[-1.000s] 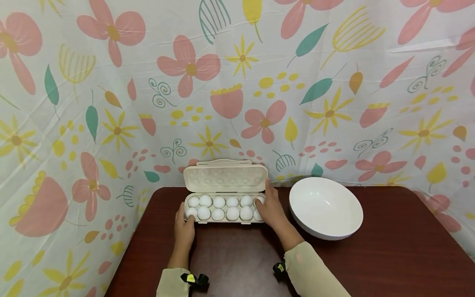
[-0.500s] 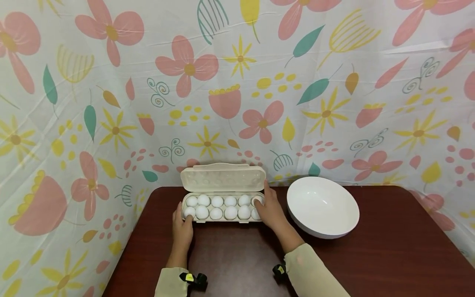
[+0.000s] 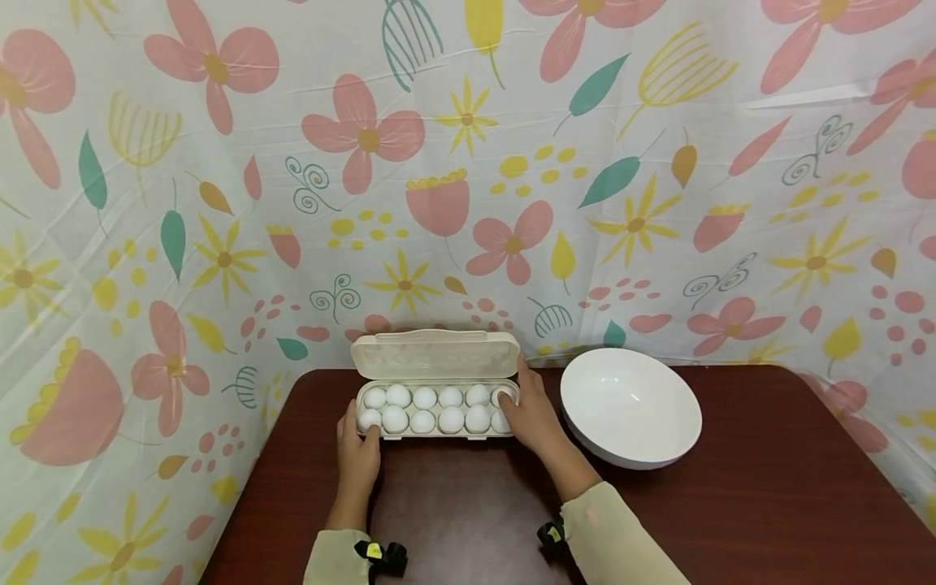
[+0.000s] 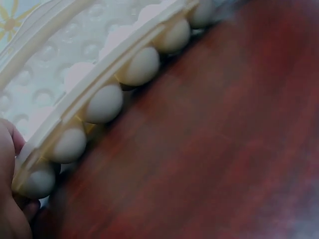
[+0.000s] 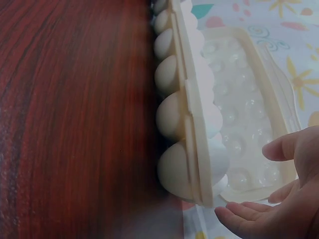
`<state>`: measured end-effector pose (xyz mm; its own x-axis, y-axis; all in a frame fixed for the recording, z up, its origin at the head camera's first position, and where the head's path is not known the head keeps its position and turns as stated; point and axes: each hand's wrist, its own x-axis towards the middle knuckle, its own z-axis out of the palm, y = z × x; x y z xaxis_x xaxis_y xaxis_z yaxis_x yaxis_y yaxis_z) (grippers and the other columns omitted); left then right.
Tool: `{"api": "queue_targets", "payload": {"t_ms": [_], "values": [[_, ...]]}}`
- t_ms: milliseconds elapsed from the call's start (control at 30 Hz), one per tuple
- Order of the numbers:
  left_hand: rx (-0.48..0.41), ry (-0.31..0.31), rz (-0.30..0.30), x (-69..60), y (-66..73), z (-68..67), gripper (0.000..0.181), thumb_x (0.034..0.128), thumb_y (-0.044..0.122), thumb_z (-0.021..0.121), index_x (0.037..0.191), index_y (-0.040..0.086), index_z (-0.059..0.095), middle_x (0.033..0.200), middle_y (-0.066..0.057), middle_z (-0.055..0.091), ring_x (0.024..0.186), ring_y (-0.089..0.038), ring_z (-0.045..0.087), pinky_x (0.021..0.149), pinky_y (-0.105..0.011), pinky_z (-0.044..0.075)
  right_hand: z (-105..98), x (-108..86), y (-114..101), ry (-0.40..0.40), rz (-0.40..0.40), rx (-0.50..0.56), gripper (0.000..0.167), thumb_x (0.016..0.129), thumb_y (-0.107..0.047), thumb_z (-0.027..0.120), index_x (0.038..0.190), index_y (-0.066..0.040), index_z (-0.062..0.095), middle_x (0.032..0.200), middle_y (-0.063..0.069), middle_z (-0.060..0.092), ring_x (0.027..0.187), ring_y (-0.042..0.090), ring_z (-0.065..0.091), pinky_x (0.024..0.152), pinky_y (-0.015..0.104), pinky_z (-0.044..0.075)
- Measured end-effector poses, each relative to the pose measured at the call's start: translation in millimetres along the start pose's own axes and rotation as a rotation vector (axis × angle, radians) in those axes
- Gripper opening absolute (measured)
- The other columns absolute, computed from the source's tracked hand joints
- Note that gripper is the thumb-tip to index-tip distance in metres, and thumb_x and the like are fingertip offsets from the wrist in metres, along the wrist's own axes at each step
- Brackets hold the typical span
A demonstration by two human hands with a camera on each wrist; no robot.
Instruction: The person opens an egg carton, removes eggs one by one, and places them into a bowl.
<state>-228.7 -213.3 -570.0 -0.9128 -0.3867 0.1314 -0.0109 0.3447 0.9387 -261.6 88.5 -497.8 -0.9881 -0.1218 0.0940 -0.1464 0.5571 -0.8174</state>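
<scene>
Twelve white eggs [image 3: 450, 419] sit in two rows of six in a cream egg carton [image 3: 435, 380], which lies just below the centre of the head view, near the far edge of a dark red-brown desk [image 3: 768, 463]. The carton's lid [image 3: 435, 358] is raised behind the rows, its dimpled inner side showing.

At the left end of the carton, the left hand [image 3: 358, 459] grips the corner, thumb over the front egg; in the left wrist view it shows at the lower left, thumb above the rim and a fingertip below. The right hand [image 3: 534, 413] is at the right end, its thumb by the back egg. In the right wrist view, at the lower right, its fingers [image 5: 244, 215] and thumb are spread and almost straight around that end; whether they touch it cannot be told.

Right of centre, near the right hand, rests a large white bowl [image 3: 632, 410]. Beige sleeves [image 3: 617, 536] and black wrist devices [image 3: 383, 557] show along the bottom. Floral cloth [image 3: 468, 244] fills the upper frame.
</scene>
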Motion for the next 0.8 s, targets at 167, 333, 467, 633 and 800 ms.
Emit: {"api": "queue_targets", "payload": {"t_ms": [167,333,467,633,800], "values": [[0.071,0.015,0.019,-3.7,3.9,1.4,0.073,0.0957,0.016,0.057,0.160,0.006,0.023,0.157,-0.026,0.029,0.143,-0.044,0.035,0.114,-0.061,0.033,-2.7,0.1,-1.2,0.007,-0.024,-0.011,0.083,0.102,-0.024,0.055,0.162,-0.005,0.002,0.163,0.027,0.020,0.146,0.043,0.036,0.117,0.058,0.034],[0.112,0.057,0.061,-7.2,8.7,1.6,0.073,0.0950,0.015,0.058,0.159,0.003,0.026,0.156,-0.024,0.030,0.141,-0.044,0.038,0.113,-0.059,0.035,-6.6,-2.6,-3.6,0.002,-0.028,-0.012,0.082,0.103,-0.026,0.053,0.163,-0.009,0.000,0.165,0.024,0.019,0.147,0.042,0.036,0.117,0.058,0.035],[0.155,0.100,0.119,-8.3,12.7,2.0,0.069,0.0939,0.014,0.061,0.156,0.000,0.034,0.152,-0.023,0.036,0.138,-0.043,0.041,0.111,-0.059,0.037,-12.5,-7.7,-6.3,0.013,-0.034,-0.023,0.079,0.103,-0.027,0.053,0.164,-0.011,0.004,0.165,0.022,0.019,0.148,0.042,0.034,0.117,0.059,0.034],[0.206,0.130,0.184,-10.8,13.9,-0.5,0.056,0.0945,0.014,0.066,0.146,-0.002,0.049,0.145,-0.024,0.045,0.132,-0.044,0.047,0.104,-0.060,0.043,-19.2,-15.1,-8.8,0.014,-0.058,-0.038,0.077,0.103,-0.027,0.054,0.163,-0.009,0.011,0.164,0.021,0.022,0.149,0.041,0.033,0.118,0.059,0.032],[0.233,0.148,0.225,-10.1,15.0,-3.8,0.049,0.0938,0.015,0.070,0.137,-0.003,0.058,0.137,-0.024,0.051,0.126,-0.044,0.051,0.101,-0.060,0.046,-24.1,-22.6,-13.5,-0.001,-0.087,-0.039,0.075,0.102,-0.028,0.055,0.163,-0.009,0.015,0.165,0.020,0.022,0.150,0.040,0.031,0.119,0.059,0.031]]}}
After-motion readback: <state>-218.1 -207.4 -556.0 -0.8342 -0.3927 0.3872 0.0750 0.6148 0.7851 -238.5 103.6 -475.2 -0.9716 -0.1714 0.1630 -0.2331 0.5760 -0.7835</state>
